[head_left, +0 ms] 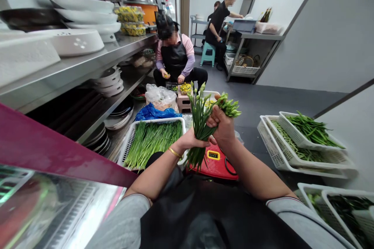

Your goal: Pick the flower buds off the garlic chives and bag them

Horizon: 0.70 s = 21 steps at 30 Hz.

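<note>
Two hands, left (191, 141) and right (223, 126), grip chive stalks (200, 124) beside a basket (157, 120) of chives (152, 146)

This is a commercial kitchen preparation area. Indicators: long stainless steel shelving (73, 64) stacked with white plates (87, 15) and a lidded orange cooking pot (142, 9), plus white plastic crates (304, 151) of green stalks (152, 144) on the dark floor (263, 105).
</note>
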### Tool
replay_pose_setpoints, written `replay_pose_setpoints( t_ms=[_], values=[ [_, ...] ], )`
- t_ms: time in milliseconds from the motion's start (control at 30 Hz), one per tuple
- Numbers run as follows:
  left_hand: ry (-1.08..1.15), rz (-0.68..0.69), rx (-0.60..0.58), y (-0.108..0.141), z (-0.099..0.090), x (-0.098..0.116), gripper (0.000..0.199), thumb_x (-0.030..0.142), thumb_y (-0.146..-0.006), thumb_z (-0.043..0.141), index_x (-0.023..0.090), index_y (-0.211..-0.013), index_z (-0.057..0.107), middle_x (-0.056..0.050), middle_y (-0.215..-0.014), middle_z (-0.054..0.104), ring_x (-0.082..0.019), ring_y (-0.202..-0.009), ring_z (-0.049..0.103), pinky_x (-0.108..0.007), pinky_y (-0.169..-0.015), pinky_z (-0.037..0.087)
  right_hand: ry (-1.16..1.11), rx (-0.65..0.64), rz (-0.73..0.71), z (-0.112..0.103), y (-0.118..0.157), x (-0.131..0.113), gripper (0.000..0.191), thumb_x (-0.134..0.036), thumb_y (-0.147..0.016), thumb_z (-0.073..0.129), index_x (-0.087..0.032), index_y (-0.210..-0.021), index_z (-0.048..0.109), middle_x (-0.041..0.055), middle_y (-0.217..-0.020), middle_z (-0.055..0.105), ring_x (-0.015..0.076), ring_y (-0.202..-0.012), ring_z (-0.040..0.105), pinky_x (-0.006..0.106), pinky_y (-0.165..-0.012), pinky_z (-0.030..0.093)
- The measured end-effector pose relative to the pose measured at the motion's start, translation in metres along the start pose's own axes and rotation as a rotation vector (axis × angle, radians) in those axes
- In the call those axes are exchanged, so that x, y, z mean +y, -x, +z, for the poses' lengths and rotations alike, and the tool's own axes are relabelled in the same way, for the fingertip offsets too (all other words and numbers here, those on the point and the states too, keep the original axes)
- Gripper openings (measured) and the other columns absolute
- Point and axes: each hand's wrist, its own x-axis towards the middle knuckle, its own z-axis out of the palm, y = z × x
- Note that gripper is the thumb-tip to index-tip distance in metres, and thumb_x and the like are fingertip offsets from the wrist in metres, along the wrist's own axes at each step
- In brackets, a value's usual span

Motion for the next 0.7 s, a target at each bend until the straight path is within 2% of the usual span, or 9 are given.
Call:
replay_pose_setpoints(
  t_ms=[167, 267, 333, 400, 467, 533, 633, 700],
  values=[
    [0.162, -0.206, -0.161, 0.010, 0.013, -0.002, 0.043, 0.045, -0.055, 0.084, 0.011, -0.071, 0.064, -0.008, -0.059, 0.067, -0.018, -0.055, 0.063, -0.028, -0.056, 0.049, -0.040, -0.028, 0.053, -0.025, 0.008, -0.003, 0.045, -0.045, -0.062, 0.080, -0.024, -0.098, 0.062, -0.0114, -0.049, 0.027, 0.0047, -0.040, 0.029, 0.018, -0.040, 0.031],
    [0.144, -0.311, -0.193, 0.010, 0.020, 0.002, 0.041, 0.043, -0.059, 0.083, 0.010, -0.075, 0.064, -0.005, -0.054, 0.064, -0.016, -0.048, 0.060, -0.025, -0.050, 0.047, 0.009, -0.044, 0.012, -0.052, 0.013, -0.008, 0.044, -0.043, -0.067, 0.079, -0.024, -0.103, 0.062, -0.0085, -0.056, 0.044, 0.0076, -0.049, 0.046, 0.021, -0.048, 0.043],
    [0.107, -0.364, -0.165, 0.007, 0.022, 0.007, 0.040, 0.040, -0.059, 0.083, 0.010, -0.077, 0.065, -0.004, -0.055, 0.064, -0.014, -0.046, 0.057, -0.024, -0.047, 0.045, 0.099, -0.051, -0.029, -0.078, 0.017, -0.011, 0.053, -0.043, -0.065, 0.080, -0.025, -0.111, 0.060, -0.0038, -0.072, 0.059, 0.0121, -0.066, 0.059, 0.026, -0.062, 0.051],
    [0.084, -0.413, -0.139, 0.001, 0.023, 0.013, 0.045, 0.039, -0.058, 0.083, 0.009, -0.089, 0.067, -0.003, -0.057, 0.065, -0.013, -0.044, 0.056, -0.023, -0.044, 0.044, 0.210, -0.014, -0.092, -0.109, 0.024, -0.015, 0.067, -0.048, -0.062, 0.082, -0.026, -0.120, 0.056, 0.0024, -0.097, 0.066, 0.0182, -0.089, 0.064, 0.033, -0.080, 0.054],
    [0.067, -0.460, -0.132, -0.006, 0.025, 0.020, 0.053, 0.036, -0.059, 0.083, 0.009, -0.102, 0.066, -0.002, -0.058, 0.065, -0.012, -0.044, 0.056, -0.022, -0.045, 0.044, 0.309, 0.066, -0.155, -0.141, 0.031, -0.021, 0.079, -0.060, -0.064, 0.075, -0.028, -0.131, 0.048, 0.0077, -0.119, 0.062, 0.0239, -0.112, 0.060, 0.038, -0.094, 0.050],
    [0.049, -0.510, -0.147, -0.013, 0.030, 0.024, 0.051, 0.034, -0.061, 0.082, 0.009, -0.102, 0.067, -0.001, -0.055, 0.063, -0.012, -0.045, 0.056, -0.022, -0.046, 0.045, 0.387, 0.122, -0.179, -0.170, 0.034, -0.033, 0.087, -0.075, -0.069, 0.061, -0.028, -0.139, 0.040, 0.0113, -0.134, 0.053, 0.0275, -0.127, 0.051, 0.043, -0.104, 0.044],
    [0.001, -0.569, -0.183, -0.023, 0.039, 0.026, 0.034, 0.033, -0.061, 0.081, 0.009, -0.082, 0.067, 0.000, -0.051, 0.060, -0.010, -0.044, 0.054, -0.021, -0.046, 0.044, 0.452, 0.108, -0.196, -0.196, 0.026, -0.062, 0.094, -0.085, -0.070, 0.045, -0.027, -0.143, 0.036, 0.0116, -0.147, 0.044, 0.0279, -0.138, 0.040, 0.044, -0.113, 0.036],
    [-0.049, -0.616, -0.222, -0.030, 0.046, 0.026, 0.030, 0.034, -0.062, 0.080, 0.010, -0.067, 0.063, -0.001, -0.050, 0.060, -0.010, -0.043, 0.053, -0.021, -0.045, 0.043, 0.480, 0.052, -0.211, -0.202, 0.011, -0.084, 0.092, -0.086, -0.072, 0.041, -0.026, -0.143, 0.039, 0.0096, -0.149, 0.043, 0.0260, -0.140, 0.037, 0.044, -0.115, 0.032]
  ],
)
